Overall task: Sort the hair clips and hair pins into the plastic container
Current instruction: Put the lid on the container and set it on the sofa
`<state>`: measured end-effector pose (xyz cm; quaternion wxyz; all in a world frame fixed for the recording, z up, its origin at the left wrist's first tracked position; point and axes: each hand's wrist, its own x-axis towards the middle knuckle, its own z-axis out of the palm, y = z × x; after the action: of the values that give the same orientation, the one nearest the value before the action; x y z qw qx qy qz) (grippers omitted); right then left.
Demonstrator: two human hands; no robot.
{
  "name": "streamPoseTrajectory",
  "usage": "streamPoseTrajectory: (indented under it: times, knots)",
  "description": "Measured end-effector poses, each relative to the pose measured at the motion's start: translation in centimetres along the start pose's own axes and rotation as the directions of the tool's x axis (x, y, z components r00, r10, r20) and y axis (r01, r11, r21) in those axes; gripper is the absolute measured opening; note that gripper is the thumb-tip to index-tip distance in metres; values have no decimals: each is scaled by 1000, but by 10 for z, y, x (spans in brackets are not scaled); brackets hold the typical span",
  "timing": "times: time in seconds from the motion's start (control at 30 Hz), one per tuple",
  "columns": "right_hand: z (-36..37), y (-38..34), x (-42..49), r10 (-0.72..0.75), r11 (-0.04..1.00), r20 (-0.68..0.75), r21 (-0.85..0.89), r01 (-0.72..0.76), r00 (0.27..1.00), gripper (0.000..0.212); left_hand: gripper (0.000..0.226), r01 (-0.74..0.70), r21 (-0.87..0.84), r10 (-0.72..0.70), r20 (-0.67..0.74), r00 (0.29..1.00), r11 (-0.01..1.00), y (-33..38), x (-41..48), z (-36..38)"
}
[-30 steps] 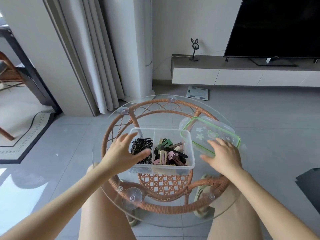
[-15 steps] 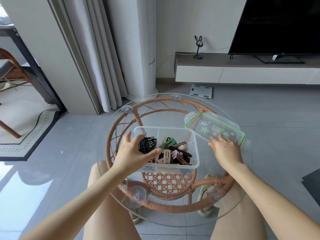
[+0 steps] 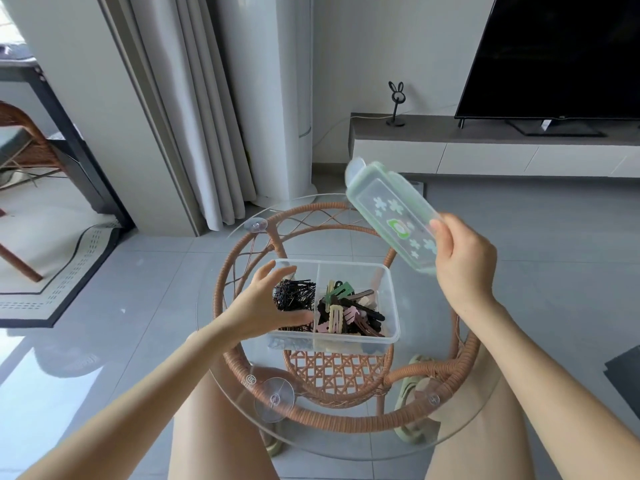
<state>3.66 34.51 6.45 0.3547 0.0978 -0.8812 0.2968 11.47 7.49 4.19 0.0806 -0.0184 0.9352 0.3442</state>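
Observation:
A clear two-compartment plastic container stands on the round glass table. Black hair pins fill its left compartment; coloured hair clips fill the right one. My left hand grips the container's left wall, thumb along the front. My right hand holds the green-rimmed lid tilted in the air, above and to the right of the container.
The glass top rests on a rattan frame with suction cups. My bare knees sit under the table's near edge. A TV on a low cabinet stands behind, curtains to the left.
My right hand has closed on the lid and lifted it off the table into the air, tilting it. The left hand stays on the container's left side.

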Motion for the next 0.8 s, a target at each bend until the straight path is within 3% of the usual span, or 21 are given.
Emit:
streamPoseTrajectory:
  times: [0.17, 0.27, 0.37, 0.43, 0.47, 0.53, 0.57, 0.67, 0.8]
  knots:
    - [-23, -32, 23, -87, 977, -60, 188, 97, 994, 23, 71, -46, -342, -15, -172, 985, 939, 11, -4, -27]
    - [-33, -48, 38, -37, 883, 162, 468, -44, 986, 23, 62, -127, -539, -7, -240, 971, 833, 16, -3, -48]
    - [-34, -56, 52, -9, 752, 480, 581, -311, 877, 30, 56, -169, -756, 56, -173, 983, 633, 20, 0, -67]
    - [-27, -52, 58, -54, 753, 660, 520, -404, 749, 32, 40, -130, -855, 57, -117, 992, 503, 22, 1, -73]
    - [-22, -50, 59, -78, 784, 729, 466, -409, 680, 33, 33, -104, -861, 54, -89, 995, 499, 21, 2, -73]
    - [-7, -47, 57, -94, 851, 806, 370, -373, 585, 32, 21, -26, -793, 6, -28, 1000, 608, 18, 0, -67]
    - [2, -46, 54, -76, 865, 818, 339, -370, 571, 30, 18, 31, -743, -43, 3, 999, 668, 15, -1, -61]
    - [37, -39, 40, 46, 885, 790, 251, -392, 612, 25, 18, 168, -618, -209, 6, 978, 768, 1, 0, -40]
    - [76, -32, 24, 159, 969, 741, 7, -245, 653, 28, 33, 208, -395, -309, -213, 927, 895, -14, 11, -19]
